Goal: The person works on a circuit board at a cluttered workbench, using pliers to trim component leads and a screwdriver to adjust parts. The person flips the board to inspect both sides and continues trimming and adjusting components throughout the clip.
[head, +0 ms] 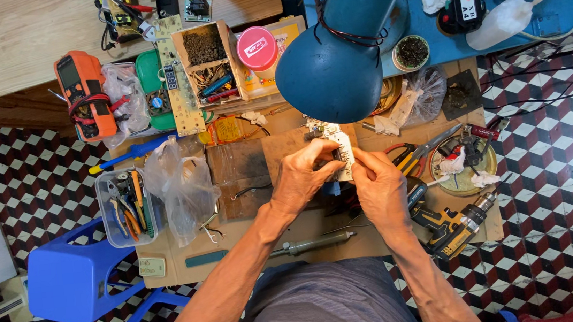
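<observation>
both hands on a small circuit board over a crowded bench

checkered red, white and black floor tiles surround a low cardboard-covered work surface [240, 260] packed with tools. over its middle, the left hand [302, 177] and the right hand [378, 186] meet around a small pale circuit board [343, 150], which sits upright between them just below a blue desk lamp [339, 51]. the left hand's fingers curl closed over the board's near edge and a dark part on it; the right hand pinches the board's lower right edge with closed fingertips. left of the hands lie a crumpled clear plastic bag [180, 185] and a clear tub of small tools [126, 208], with an orange multimeter [84, 93] farther up. a long green circuit strip [177, 80] lies beside a cardboard box of parts [210, 63] and a pink-lidded jar [257, 48]. near the right hand sit red and yellow pliers [412, 156] and a yellow and black cordless drill [450, 226]. a soldering iron [312, 244] lies close to the person's body, and blue plastic stools [77, 276] stand at the left.
</observation>
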